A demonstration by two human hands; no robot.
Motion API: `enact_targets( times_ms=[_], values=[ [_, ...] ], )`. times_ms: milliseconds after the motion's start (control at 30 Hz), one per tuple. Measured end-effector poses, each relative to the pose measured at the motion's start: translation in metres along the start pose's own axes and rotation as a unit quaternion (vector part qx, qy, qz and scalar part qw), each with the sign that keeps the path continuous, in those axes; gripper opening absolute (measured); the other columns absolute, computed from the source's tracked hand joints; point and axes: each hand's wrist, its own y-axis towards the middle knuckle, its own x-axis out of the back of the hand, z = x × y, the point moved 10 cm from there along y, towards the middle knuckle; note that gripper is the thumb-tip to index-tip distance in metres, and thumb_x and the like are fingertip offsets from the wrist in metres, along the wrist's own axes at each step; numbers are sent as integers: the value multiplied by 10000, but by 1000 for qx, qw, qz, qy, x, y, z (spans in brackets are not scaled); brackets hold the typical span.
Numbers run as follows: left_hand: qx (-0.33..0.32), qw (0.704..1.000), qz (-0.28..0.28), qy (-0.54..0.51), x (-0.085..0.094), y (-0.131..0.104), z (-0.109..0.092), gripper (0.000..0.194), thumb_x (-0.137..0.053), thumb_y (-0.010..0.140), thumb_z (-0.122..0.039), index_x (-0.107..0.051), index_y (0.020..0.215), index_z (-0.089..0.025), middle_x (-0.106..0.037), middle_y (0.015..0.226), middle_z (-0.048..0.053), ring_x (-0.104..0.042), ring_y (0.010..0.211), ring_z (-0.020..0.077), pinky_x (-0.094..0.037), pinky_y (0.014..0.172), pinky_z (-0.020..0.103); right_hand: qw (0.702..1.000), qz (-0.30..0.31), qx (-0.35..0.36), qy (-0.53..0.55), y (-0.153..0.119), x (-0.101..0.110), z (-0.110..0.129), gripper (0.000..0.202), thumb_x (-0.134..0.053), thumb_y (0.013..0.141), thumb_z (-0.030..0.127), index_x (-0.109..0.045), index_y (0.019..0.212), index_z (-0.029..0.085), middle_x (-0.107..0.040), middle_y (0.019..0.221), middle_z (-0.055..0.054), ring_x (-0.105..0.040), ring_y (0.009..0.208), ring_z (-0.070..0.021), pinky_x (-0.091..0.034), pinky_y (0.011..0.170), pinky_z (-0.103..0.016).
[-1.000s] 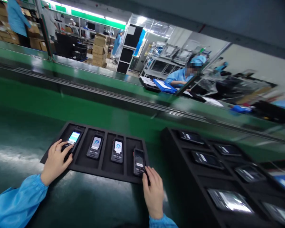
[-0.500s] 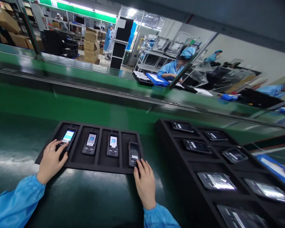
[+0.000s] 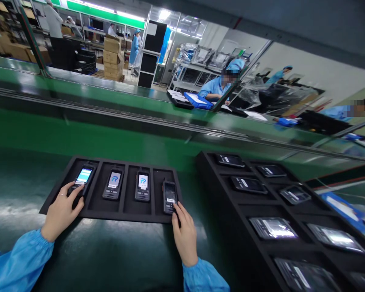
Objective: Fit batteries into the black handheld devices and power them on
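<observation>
My left hand point(image 3: 60, 210) loose on lit handset point(image 3: 84, 175), left edge of tray point(image 3: 134, 216); right hand point(image 3: 185, 232), also loose, at dark handset point(image 3: 170, 191), right edge. Hasty pressure could mispress.

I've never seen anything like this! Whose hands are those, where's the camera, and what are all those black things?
There's no robot here. The left hand and right hand belong to a person in blue sleeves. The camera is worn on that person's head, so we look forward and down with them.

On the green surface lies a black tray with four slots, each with a phone-like device in it. The leftmost device is lit, the two middle ones show a blue logo, and the rightmost device looks dark.

The fingers rest on the two end devices; neither is lifted out. To the right, a bigger black tray has more devices in it.
</observation>
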Motion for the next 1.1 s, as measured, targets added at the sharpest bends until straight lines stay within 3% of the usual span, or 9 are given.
enact_targets(
  times_ms=[200, 533, 867, 1100],
  values=[
    [3, 1000, 0, 5, 2, 0, 0, 371, -401, 914, -348, -557, 1223, -215, -444, 1336, 139, -589, 1062, 298, -576, 666, 378, 1000, 6, -6, 5, 0, 0, -2, 399, -381, 959, 419, -567, 1245, 211, -553, 1330, -92, -499, 1203, -266, -445, 1005, -488],
    [-34, 998, -52, -6, 0, -1, -6, 348, -463, 863, -234, -574, 1188, -176, -465, 1303, 123, -566, 1097, 272, -517, 928, 399, 998, 51, -32, 0, 3, -8, -12, 587, -302, 914, 559, -582, 1231, 152, -539, 1338, -126, -485, 1216, -329, -409, 1018, -528],
    [-25, 998, -64, -10, 5, -4, -10, 355, -496, 840, -202, -580, 1184, -173, -467, 1293, 135, -573, 1094, 278, -534, 915, 391, 996, 74, -49, 7, 6, -12, -16, 653, -287, 868, 609, -574, 1207, 130, -524, 1340, -158, -460, 1246, -351, -372, 1051, -546],
    [-26, 998, -60, -16, 4, -3, -10, 360, -493, 843, -203, -577, 1192, -170, -462, 1295, 141, -568, 1105, 287, -533, 918, 406, 996, 66, -55, 9, 5, -11, -17, 593, -308, 858, 600, -579, 1195, 195, -539, 1327, -135, -470, 1245, -349, -391, 1044, -549]
  ],
)
